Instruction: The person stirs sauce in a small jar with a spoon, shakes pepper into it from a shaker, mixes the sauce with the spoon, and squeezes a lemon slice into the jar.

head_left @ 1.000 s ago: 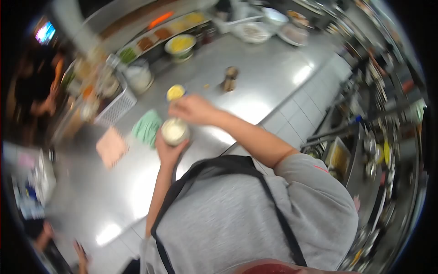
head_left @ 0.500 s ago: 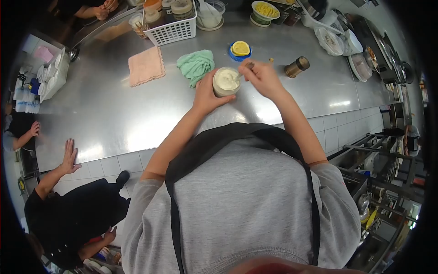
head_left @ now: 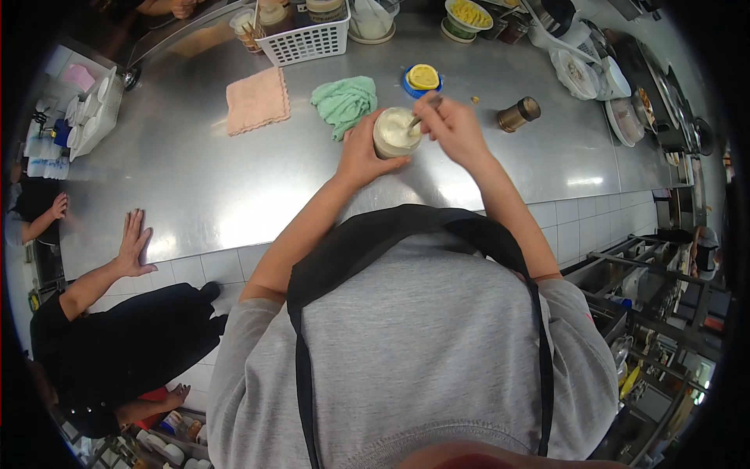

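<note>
My left hand (head_left: 364,152) is wrapped round a clear jar (head_left: 395,133) of creamy white stuff, near the far side of the steel table. My right hand (head_left: 453,129) pinches the handle of a spoon (head_left: 426,108), whose lower end is in the jar. Just left of the jar lies a crumpled green cloth (head_left: 344,102). Beyond it, a cut lemon (head_left: 423,76) rests on a blue lid (head_left: 408,86). A brown pepper grinder (head_left: 519,115) lies tilted or on its side to the right.
A peach cloth (head_left: 258,102) lies on the steel table (head_left: 195,180) at left. Along the back are a white basket (head_left: 308,45) and a bowl of yellow pieces (head_left: 469,14). A co-worker in black (head_left: 133,336) rests a hand on the left edge; others are farther off.
Since one second ago, the view has turned and steadied. My left hand still holds the jar, and my right hand stays at its rim. The co-worker at left has shifted slightly.
</note>
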The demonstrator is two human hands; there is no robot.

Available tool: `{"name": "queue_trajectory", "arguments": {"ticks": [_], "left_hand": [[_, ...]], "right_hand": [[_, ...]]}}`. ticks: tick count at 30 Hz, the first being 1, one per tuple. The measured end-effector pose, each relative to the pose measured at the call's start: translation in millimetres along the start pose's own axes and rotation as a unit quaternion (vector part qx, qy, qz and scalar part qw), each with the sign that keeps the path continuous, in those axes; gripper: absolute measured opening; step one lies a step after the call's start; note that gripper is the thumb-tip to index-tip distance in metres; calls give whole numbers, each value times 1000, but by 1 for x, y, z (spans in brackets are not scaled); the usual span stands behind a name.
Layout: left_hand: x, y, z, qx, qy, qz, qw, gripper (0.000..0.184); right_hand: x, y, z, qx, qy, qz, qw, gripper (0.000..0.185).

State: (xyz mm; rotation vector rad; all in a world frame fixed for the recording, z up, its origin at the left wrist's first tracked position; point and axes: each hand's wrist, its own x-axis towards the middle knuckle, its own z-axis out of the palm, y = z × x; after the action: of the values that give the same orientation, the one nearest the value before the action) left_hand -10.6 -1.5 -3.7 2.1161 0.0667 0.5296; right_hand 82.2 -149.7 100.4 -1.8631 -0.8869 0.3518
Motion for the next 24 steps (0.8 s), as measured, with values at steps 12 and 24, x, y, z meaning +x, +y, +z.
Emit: {"name": "queue_trajectory", "arguments": {"ticks": [12, 24], "left_hand": [[0, 1, 0, 3, 1, 2, 1000, 92], [1, 3, -3, 14, -14, 2, 1000, 93]], "right_hand": [[7, -1, -29, 49, 40, 0, 998, 21], [11, 30, -10, 70, 5, 68, 995, 26]]}}
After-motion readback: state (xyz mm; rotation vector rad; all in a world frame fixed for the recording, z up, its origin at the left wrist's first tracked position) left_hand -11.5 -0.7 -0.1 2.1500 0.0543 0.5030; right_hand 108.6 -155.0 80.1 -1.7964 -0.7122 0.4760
